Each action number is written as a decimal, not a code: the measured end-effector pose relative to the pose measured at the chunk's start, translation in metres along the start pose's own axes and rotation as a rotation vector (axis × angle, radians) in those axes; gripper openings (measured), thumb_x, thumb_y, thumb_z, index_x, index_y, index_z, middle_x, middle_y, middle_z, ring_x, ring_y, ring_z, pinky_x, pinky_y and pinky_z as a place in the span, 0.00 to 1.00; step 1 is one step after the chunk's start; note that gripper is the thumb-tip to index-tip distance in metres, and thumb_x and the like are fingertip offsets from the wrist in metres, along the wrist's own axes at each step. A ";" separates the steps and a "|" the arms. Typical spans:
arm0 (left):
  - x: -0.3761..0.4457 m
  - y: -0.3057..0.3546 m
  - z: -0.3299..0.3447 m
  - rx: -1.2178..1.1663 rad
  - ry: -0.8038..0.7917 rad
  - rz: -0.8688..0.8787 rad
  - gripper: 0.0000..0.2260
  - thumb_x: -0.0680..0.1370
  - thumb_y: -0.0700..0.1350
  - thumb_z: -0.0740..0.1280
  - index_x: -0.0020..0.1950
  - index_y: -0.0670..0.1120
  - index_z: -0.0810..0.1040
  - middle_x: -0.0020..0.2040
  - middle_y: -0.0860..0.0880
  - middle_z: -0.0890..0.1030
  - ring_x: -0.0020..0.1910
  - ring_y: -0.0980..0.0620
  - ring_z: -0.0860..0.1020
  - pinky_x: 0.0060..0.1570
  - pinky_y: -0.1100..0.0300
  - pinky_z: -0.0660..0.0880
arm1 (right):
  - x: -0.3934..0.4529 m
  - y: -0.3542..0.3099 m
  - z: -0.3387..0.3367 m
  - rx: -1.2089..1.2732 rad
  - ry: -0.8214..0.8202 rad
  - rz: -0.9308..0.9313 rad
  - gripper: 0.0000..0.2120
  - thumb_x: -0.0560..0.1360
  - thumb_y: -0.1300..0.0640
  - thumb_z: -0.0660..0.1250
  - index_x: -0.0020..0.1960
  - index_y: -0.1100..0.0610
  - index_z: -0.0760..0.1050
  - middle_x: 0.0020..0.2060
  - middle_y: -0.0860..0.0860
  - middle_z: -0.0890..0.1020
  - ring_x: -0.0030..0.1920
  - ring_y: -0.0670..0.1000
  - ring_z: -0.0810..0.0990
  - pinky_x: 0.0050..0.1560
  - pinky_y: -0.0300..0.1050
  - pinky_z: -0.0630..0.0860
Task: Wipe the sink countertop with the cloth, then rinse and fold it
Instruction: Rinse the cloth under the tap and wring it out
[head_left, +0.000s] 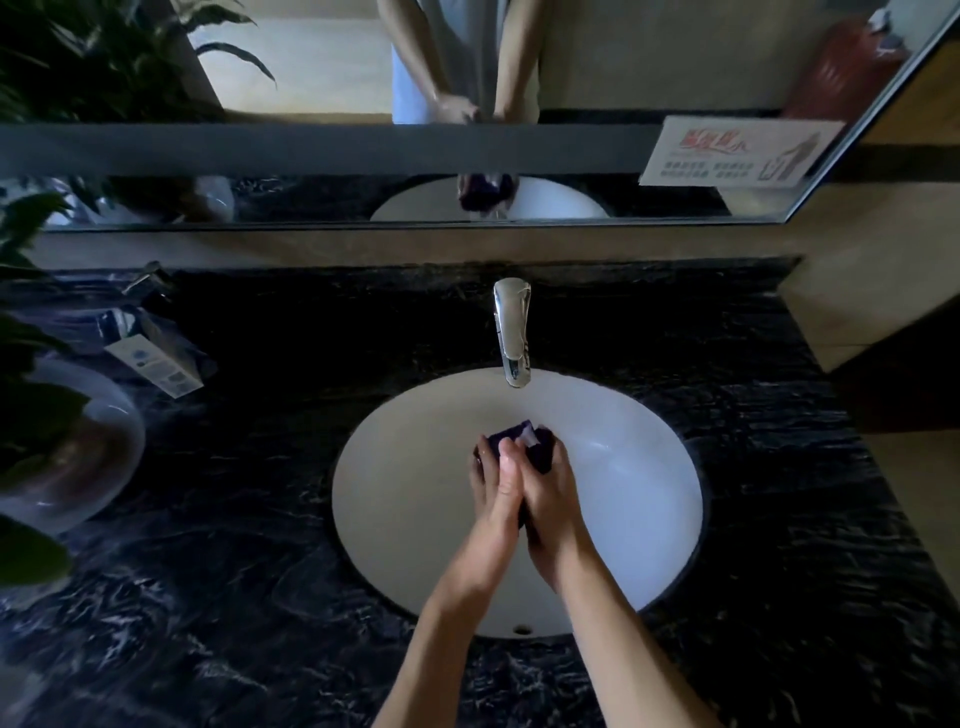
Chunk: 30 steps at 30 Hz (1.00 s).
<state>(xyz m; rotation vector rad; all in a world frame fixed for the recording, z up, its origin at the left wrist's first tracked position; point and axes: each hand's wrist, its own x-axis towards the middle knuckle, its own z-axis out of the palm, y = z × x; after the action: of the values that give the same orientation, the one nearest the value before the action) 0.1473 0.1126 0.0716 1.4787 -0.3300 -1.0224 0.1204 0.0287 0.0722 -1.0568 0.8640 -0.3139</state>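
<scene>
A dark purple cloth (519, 436) is bunched up between both my hands over the white oval sink basin (415, 493). My left hand (496, 499) and my right hand (550, 499) press together around it, palms facing, so most of the cloth is hidden. The chrome faucet (511, 332) stands just behind, its spout above the cloth; a pale streak on the cloth may be water, but I cannot tell. Black marble countertop (260, 519) surrounds the basin.
A glass bowl with a green plant (67, 447) stands at the left edge. A soap dispenser (150, 338) lies behind it on the counter. A mirror (363, 78) runs along the back wall, with a paper sign (737, 153) at its right.
</scene>
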 end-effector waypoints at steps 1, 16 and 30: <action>-0.003 0.003 -0.001 -0.074 0.008 0.021 0.31 0.78 0.75 0.50 0.77 0.64 0.66 0.81 0.57 0.62 0.81 0.58 0.56 0.78 0.48 0.60 | 0.001 0.000 -0.002 -0.003 0.011 0.008 0.23 0.77 0.54 0.73 0.70 0.52 0.71 0.61 0.51 0.83 0.59 0.52 0.84 0.55 0.48 0.81; 0.024 0.031 -0.020 -0.625 -0.286 -0.473 0.38 0.66 0.69 0.74 0.67 0.45 0.81 0.70 0.33 0.75 0.69 0.30 0.74 0.66 0.45 0.75 | 0.038 -0.047 -0.045 -0.035 -0.488 0.123 0.36 0.63 0.40 0.82 0.53 0.69 0.75 0.42 0.58 0.78 0.45 0.55 0.79 0.46 0.46 0.78; 0.054 0.046 -0.023 -0.675 -0.370 -0.406 0.38 0.60 0.58 0.84 0.64 0.41 0.82 0.59 0.36 0.81 0.51 0.43 0.82 0.49 0.57 0.82 | 0.059 -0.072 -0.041 -0.279 -0.504 -0.033 0.13 0.75 0.46 0.72 0.52 0.55 0.81 0.44 0.58 0.82 0.48 0.53 0.80 0.51 0.54 0.74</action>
<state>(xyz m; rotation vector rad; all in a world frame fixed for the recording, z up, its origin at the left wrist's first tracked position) 0.2115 0.0794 0.0890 0.7499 0.0720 -1.5523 0.1397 -0.0678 0.0973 -1.3344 0.4412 0.0536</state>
